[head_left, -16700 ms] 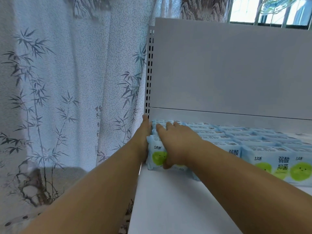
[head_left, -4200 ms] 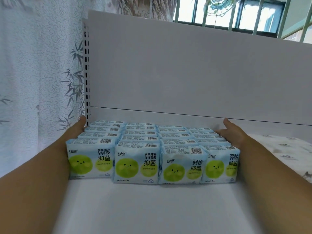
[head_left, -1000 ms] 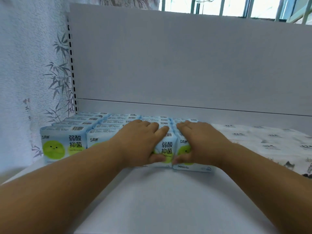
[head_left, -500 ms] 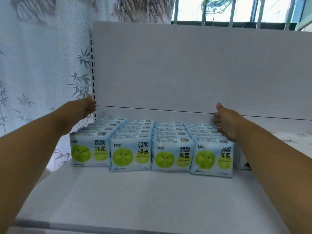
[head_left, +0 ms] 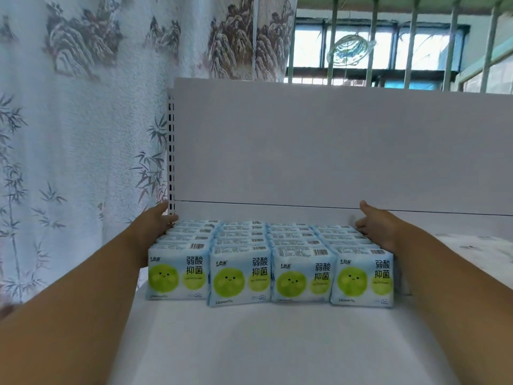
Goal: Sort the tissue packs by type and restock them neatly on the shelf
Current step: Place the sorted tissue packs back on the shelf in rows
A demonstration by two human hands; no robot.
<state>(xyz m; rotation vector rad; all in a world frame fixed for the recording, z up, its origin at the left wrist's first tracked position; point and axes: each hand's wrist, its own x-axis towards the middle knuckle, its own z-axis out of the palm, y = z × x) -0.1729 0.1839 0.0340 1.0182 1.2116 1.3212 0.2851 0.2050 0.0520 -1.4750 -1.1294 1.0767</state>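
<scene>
The tissue packs [head_left: 270, 262] stand in four tight rows on the white shelf [head_left: 263, 343], between both hands. The left hand [head_left: 151, 227] and right hand [head_left: 379, 226] press flat, with straight fingers, against the block's sides.

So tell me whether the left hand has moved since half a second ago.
Yes. The left hand has dropped from beside the slotted shelf upright, above the packs, to the left flank of the green-and-blue tissue packs.

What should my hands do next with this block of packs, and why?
Probably press both hands inward. The left hand and right hand flank the block of packs, and the front-left pack sits slightly behind its neighbours, so a squeeze, then a nudge forward, would square the rows.
</scene>
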